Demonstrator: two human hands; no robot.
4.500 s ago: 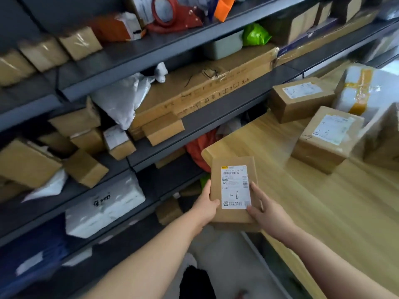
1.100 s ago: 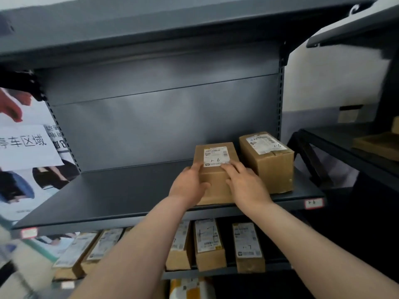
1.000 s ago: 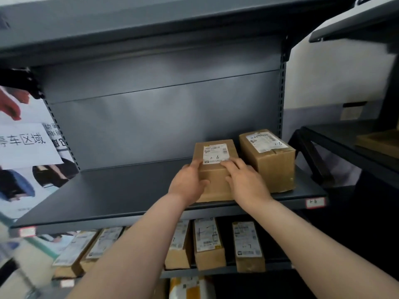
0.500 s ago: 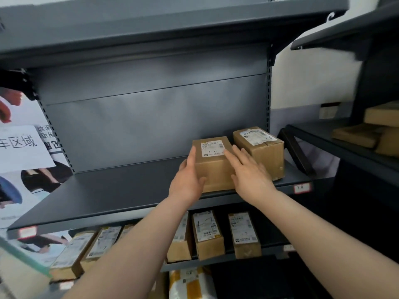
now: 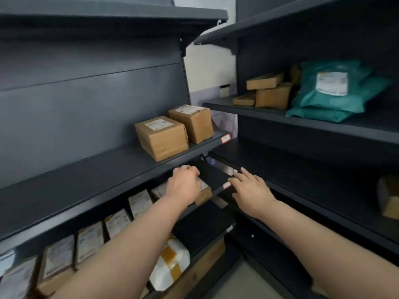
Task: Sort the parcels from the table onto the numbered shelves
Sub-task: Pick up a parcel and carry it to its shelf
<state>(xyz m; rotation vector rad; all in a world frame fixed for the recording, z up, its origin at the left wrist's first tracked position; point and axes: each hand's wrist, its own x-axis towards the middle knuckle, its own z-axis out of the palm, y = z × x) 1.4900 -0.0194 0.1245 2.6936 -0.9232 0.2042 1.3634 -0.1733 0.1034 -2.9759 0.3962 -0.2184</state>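
Parcels with white labels stand in a row point(image 5: 90, 240) on the lower shelf at the lower left of the frame, and a white parcel with yellow tape point(image 5: 170, 262) lies one level below them. At centre, a brown cardboard parcel point(image 5: 162, 138) sits on the grey middle shelf point(image 5: 86, 175), turned at an angle. Its near corner is close to the front lip, and a second box point(image 5: 192, 123) is just beside it to the right. Both look delivered.

The left hand point(image 5: 184, 186) hangs below that shelf with its fingers loosely curled and nothing visibly in them. It is in front of a small box point(image 5: 204, 192) on the lower shelf, and I cannot tell whether they touch. The right hand point(image 5: 251, 190) is spread flat and empty near the dark edge of the right-hand rack.

The main risk is probably the angled parcel: a wrist lifting carelessly could catch that overhanging-looking corner and tip it off. The left hand could likewise nudge the small box out of its row. The red-edged shelf tag point(image 5: 226, 139) is too blurred to read, so a wrong shelf number would go unnoticed. At upper right, teal mailer bags point(image 5: 332, 93) lie well clear.
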